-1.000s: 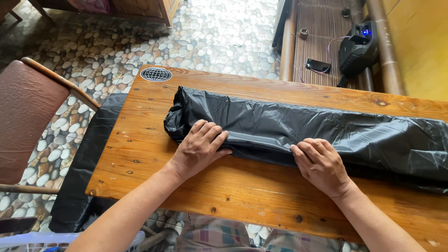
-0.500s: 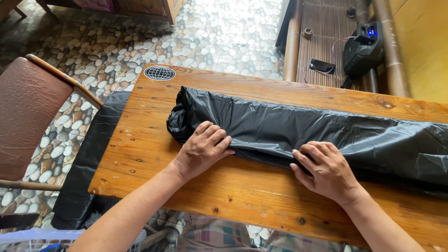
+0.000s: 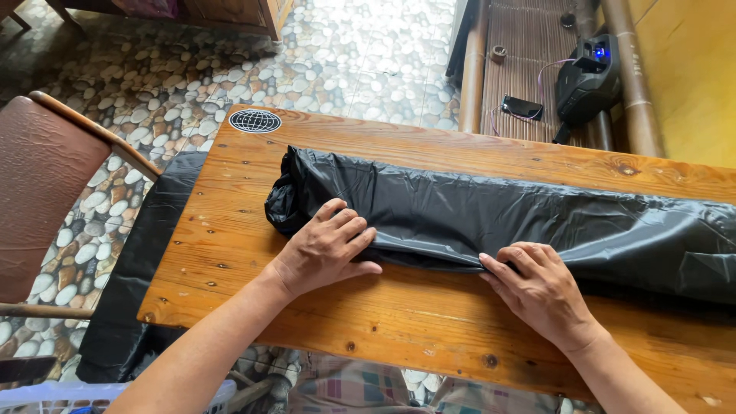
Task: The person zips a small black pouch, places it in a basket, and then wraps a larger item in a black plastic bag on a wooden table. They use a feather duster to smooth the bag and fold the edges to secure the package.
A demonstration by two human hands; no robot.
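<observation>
Shifted slightly rightward: right hand (image 3: 540, 293); left hand (image 3: 328, 247) pressing flat, ungripped, on black plastic roll (image 3: 491, 215); soft, light, slippery; best pinched along near edge.

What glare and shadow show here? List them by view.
Head view: daylight washes out the pebble floor at top centre; soft sheen streaks the black plastic roll; the left hand and right hand cast faint shadows on the wooden table; focus is sharp throughout, with slight wide-angle bending at the edges.
</observation>
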